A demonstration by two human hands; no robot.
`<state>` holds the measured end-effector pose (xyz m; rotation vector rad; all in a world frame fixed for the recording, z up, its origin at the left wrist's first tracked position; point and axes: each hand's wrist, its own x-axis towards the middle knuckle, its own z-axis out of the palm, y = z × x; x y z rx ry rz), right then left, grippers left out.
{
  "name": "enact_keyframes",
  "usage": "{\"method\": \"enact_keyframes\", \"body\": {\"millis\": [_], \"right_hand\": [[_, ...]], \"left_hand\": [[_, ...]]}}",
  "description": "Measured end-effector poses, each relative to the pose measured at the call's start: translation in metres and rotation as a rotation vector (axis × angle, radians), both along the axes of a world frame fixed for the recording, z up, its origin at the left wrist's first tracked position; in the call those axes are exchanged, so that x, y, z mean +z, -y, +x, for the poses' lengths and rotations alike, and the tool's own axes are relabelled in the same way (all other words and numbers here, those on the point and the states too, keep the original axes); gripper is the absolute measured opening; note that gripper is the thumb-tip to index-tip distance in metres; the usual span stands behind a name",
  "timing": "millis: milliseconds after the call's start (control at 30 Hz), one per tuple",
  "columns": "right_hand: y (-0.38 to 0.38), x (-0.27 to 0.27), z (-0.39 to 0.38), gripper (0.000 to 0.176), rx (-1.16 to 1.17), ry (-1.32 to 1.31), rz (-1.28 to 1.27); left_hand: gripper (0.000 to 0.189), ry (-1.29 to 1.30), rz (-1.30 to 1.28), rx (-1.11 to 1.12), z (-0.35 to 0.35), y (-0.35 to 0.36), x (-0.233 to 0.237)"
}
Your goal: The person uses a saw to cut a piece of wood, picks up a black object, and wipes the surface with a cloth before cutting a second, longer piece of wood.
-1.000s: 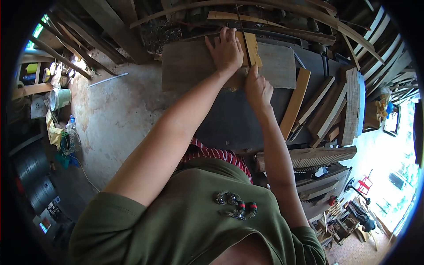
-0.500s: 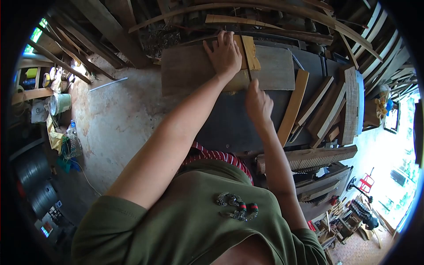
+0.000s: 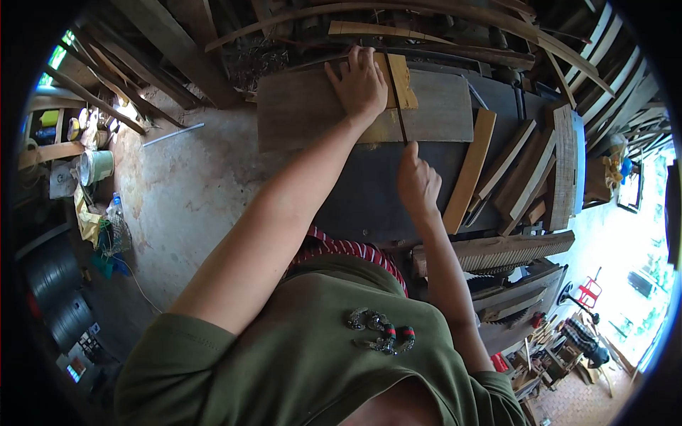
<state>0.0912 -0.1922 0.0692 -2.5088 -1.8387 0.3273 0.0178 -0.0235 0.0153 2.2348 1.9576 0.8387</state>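
A yellowish wood piece [image 3: 402, 85] with a jagged right edge lies on a wide grey-brown board [image 3: 444, 106], which rests on a dark bench top [image 3: 362, 192]. My left hand [image 3: 361, 86] presses down over the left part of the yellowish piece, its fingers spread. Closed in a fist near the board's front edge, my right hand [image 3: 418, 179] grips the near end of a thin dark saw-like tool [image 3: 396, 96]. The tool runs away from me across the yellowish piece, just right of my left hand. Its handle is hidden in my fist.
Several wood strips [image 3: 472, 170] lie on the bench's right side. A ridged wooden beam [image 3: 504, 253] sits nearer me at the right. Long curved timbers [image 3: 483, 11] are stacked beyond the bench. A bucket [image 3: 96, 167] stands at the left. Another person [image 3: 584, 339] bends down at the far lower right.
My right hand has moved back toward me with the thin tool, and more of the tool shows on the near side of the board. My left hand stays nearly in place.
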Motion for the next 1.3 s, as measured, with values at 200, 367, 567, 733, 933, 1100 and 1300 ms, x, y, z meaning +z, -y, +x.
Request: {"method": "enact_keyframes", "body": {"millis": [200, 367, 567, 733, 933, 1100, 1300], "right_hand": [[-0.046, -0.012, 0.005, 0.012, 0.018, -0.005, 0.095], [-0.024, -0.006, 0.004, 0.013, -0.002, -0.014, 0.100], [-0.005, -0.005, 0.004, 0.015, -0.022, -0.033, 0.016], [-0.059, -0.018, 0.009, 0.017, 0.019, -0.025, 0.160], [-0.002, -0.010, 0.010, 0.020, 0.037, 0.006, 0.056], [-0.050, -0.019, 0.011, 0.018, 0.038, 0.016, 0.139], [-0.022, -0.008, 0.006, 0.012, 0.019, 0.002, 0.124]], "left_hand": [[0.035, 0.012, 0.016, 0.007, 0.002, -0.002, 0.001], [0.034, 0.027, 0.036, 0.017, 0.003, -0.004, -0.003], [0.035, 0.014, -0.012, 0.009, 0.005, -0.003, -0.002], [0.035, 0.008, 0.050, 0.034, 0.006, -0.005, -0.005], [0.035, 0.017, -0.030, 0.012, 0.004, -0.004, -0.002], [0.034, 0.035, 0.052, 0.019, 0.005, -0.004, -0.005], [0.034, 0.040, 0.021, 0.024, 0.003, -0.004, -0.001]]}}
